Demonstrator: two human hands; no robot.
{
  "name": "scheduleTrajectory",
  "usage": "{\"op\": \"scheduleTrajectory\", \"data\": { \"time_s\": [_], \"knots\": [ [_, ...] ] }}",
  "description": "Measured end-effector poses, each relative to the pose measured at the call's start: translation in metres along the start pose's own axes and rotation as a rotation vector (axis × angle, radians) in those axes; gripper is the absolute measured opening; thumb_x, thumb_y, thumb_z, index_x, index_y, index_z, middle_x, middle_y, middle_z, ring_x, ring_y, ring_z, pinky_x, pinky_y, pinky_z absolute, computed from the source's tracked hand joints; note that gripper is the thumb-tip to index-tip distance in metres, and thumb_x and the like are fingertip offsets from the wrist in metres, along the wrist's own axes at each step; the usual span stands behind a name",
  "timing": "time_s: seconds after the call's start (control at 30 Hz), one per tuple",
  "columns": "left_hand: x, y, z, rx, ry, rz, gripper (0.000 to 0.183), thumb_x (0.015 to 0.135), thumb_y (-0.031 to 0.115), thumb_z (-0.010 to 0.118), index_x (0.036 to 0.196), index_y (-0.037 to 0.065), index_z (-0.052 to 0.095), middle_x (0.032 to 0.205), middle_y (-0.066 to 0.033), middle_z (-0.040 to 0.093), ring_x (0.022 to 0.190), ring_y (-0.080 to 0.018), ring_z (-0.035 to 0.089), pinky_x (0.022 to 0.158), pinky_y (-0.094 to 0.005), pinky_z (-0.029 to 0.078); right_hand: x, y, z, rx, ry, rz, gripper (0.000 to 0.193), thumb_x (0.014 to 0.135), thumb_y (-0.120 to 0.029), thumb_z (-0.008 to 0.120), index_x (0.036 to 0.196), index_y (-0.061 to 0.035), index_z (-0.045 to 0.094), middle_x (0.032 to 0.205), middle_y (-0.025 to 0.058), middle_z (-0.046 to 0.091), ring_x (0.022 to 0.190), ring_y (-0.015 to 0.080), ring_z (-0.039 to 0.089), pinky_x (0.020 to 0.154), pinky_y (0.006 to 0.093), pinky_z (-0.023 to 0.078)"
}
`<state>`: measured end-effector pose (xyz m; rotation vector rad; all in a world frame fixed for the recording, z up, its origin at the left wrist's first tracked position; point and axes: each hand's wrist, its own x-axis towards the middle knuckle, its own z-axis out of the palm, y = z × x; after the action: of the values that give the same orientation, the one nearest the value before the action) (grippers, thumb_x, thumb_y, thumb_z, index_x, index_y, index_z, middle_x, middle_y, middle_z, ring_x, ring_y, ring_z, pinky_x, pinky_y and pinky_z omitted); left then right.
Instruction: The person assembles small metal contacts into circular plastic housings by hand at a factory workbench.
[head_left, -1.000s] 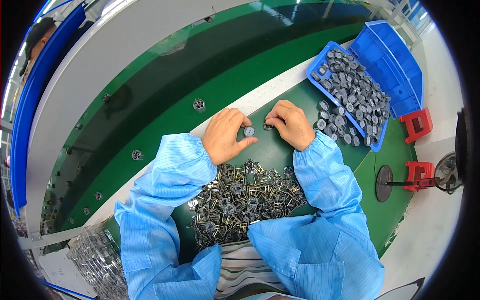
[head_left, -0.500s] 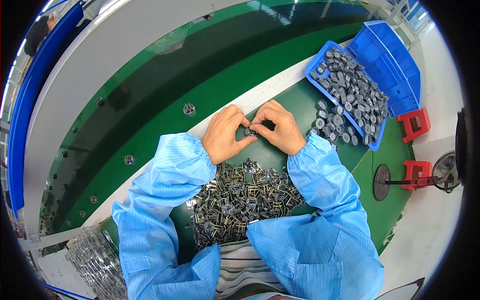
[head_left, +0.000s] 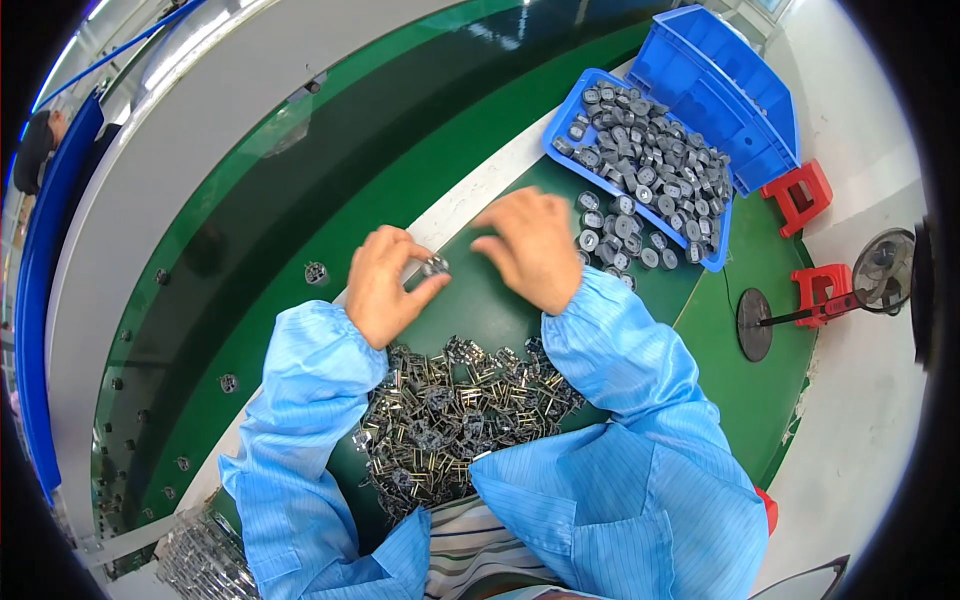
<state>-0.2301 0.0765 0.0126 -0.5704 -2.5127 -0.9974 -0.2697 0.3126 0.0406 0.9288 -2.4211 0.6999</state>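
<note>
My left hand pinches a small round dark part with metal bits between thumb and fingers, above the green tabletop. To its right, my right hand is apart from that part. Its thumb and fingers are spread with nothing seen between them, and motion smears the fingertips. Between my forearms lies a heap of dark parts with brass-coloured prongs. Several loose grey round plastic pieces lie on the table just beyond my right hand.
A blue tray full of grey round pieces stands at the far right, against a tall blue bin. Past a white ledge, a green conveyor carries scattered parts. Red stools and a fan are at the right.
My hands, together on the small part before, have separated. The left keeps the part; the right has let go and opened. The whole view has shifted somewhat.
</note>
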Motion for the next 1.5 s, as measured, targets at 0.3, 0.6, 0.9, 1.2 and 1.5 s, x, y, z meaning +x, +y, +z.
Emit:
{"op": "scheduleTrajectory", "data": {
  "time_s": [0.3,0.6,0.9,1.2,1.5],
  "knots": [
    [0.007,-0.005,-0.017,0.422,0.119,-0.139,0.053,0.078,0.014,0.084,0.124,0.004,0.06,0.125,-0.0159,0.053,0.117,-0.0352,0.052,0.097,-0.0447,0.039,-0.042,0.034,-0.055,-0.595,-0.188,0.67,0.055,0.082,-0.035,0.084,0.125,-0.0128,0.059,0.127,0.014,0.049,0.118,0.0349,0.051,0.077,0.0611,0.054],
    [-0.001,0.018,0.007,-0.081,-0.215,0.036,0.076,0.087,0.016,0.082,0.15,0.003,0.042,0.154,-0.0227,0.037,0.14,-0.0439,0.043,0.117,-0.0489,0.037,-0.038,0.015,-0.026,-0.67,-0.306,0.493,0.031,0.093,-0.028,0.066,0.118,-0.0101,0.062,0.129,0.0083,0.051,0.12,0.0286,0.051,0.077,0.0541,0.052],
    [-0.001,0.016,0.004,-0.035,-0.317,0.088,0.086,0.091,0.012,0.077,0.161,0.0,0.029,0.166,-0.0242,0.029,0.153,-0.0407,0.033,0.123,-0.047,0.031,-0.029,-0.011,-0.004,-0.16,-0.336,-0.053,0.036,0.089,-0.01,0.058,0.123,-0.0012,0.059,0.133,0.0147,0.054,0.119,0.03,0.056,0.093,0.0399,0.047],
    [-0.001,0.011,0.008,-0.029,-0.331,0.098,0.059,0.092,0.014,0.076,0.146,0.004,0.054,0.153,-0.0132,0.055,0.149,-0.0351,0.043,0.123,-0.0534,0.03,-0.023,0.024,-0.014,0.245,-0.25,-0.023,0.055,0.066,0.017,0.075,0.113,-0.0043,0.057,0.127,0.0199,0.051,0.116,0.0415,0.055,0.095,0.0428,0.053],
    [-0.007,0.002,0.008,-0.154,-0.188,0.104,0.036,0.085,0.016,0.082,0.118,0.008,0.07,0.14,-0.0125,0.062,0.135,-0.0332,0.054,0.111,-0.0502,0.041,-0.008,0.013,-0.024,0.081,-0.067,-0.006,0.028,0.076,0.001,0.078,0.099,-0.0063,0.065,0.103,0.0098,0.062,0.098,0.0322,0.059,0.084,0.0427,0.046]
  ]
}}
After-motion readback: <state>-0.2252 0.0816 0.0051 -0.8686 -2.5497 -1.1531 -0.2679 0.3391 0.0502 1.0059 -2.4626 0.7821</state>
